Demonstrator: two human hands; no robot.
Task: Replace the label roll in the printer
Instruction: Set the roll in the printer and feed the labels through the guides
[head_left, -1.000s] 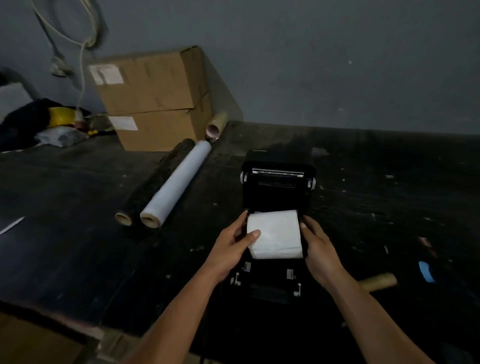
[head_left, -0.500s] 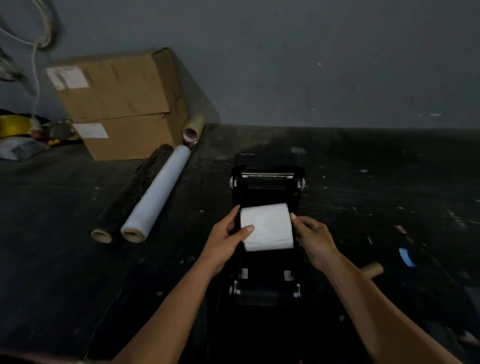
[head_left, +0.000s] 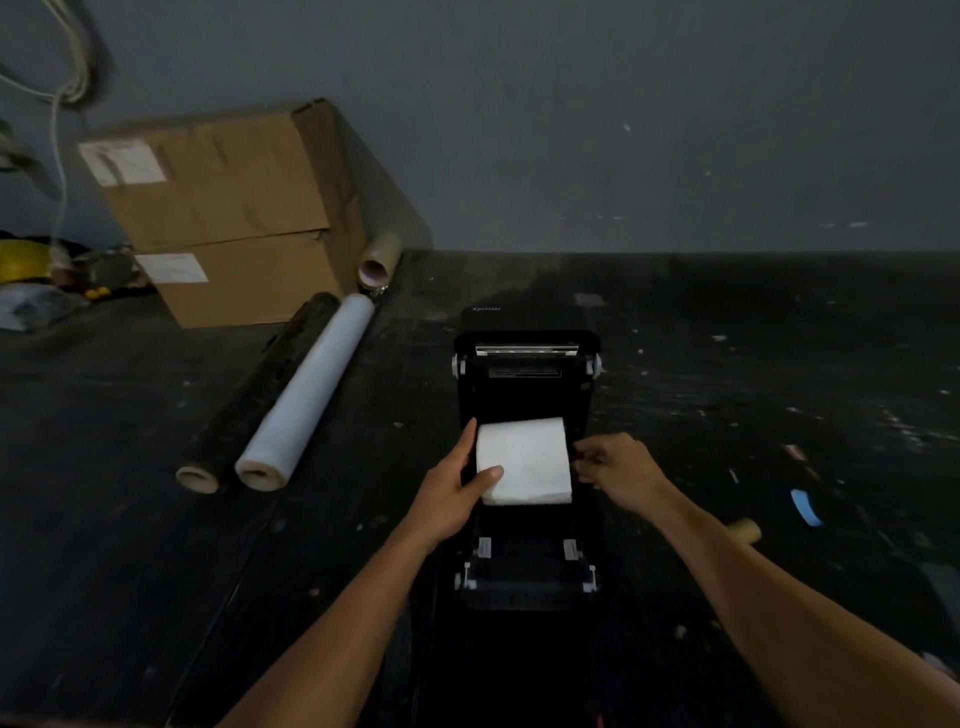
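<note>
Right hand now off the end of the label roll, where half a second ago its fingers pressed against that end; fingers bunched and curled at the inner wall of the printer, at 3 o'clock of the roll, perhaps on a side guide, though too dark to tell what, if anything, is pinched. Left hand unchanged in its job: cupped round the roll's other end from 9 o'clock, thumb laid across the white face, fingers along the side, a firm one-handed hold. Roll itself lying crosswise in the open bay, lid thrown back toward 12 o'clock, the feed slot and rollers at 6 o'clock bare of paper. Judged from this: roll lowered into its cradle or nearly so, the freed hand likely turning to guide or holder, with threading the leading edge and closing the lid yet to come. Whether the roll sits fully home on its holders, impossible to say. Underneath, a dark, scuffed work surface flecked with pale scraps and bits of tape. At 10 o'clock of the printer, two long film rolls side by side, and farther out stacked cardboard boxes against a dull grey wall. Dim light throughout.
</note>
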